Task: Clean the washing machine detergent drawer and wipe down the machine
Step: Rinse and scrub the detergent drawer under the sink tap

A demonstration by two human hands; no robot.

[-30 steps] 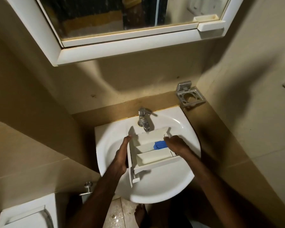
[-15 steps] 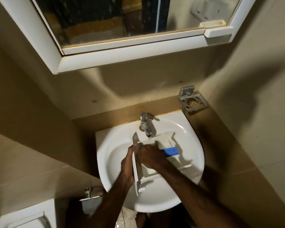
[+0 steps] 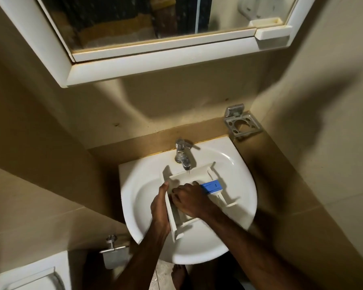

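White plastic detergent drawer [image 3: 199,174] held in the sink [image 3: 235,164] at frame centre, under the running tap [image 3: 182,155]. Left hand [image 3: 159,208] gripping its front panel; right hand [image 3: 189,197] inside, rubbing a compartment (fingers spread, grasping nothing). Rinsing step; next, probably scrubbing around the blue insert [image 3: 211,186].

We see a drawer [image 3: 199,174] in the sink [image 3: 235,181], under the tap [image 3: 182,153]. Our left hand [image 3: 160,208] is against its left side, our right hand [image 3: 189,198] inside it. A mirror [image 3: 155,51] hangs above.
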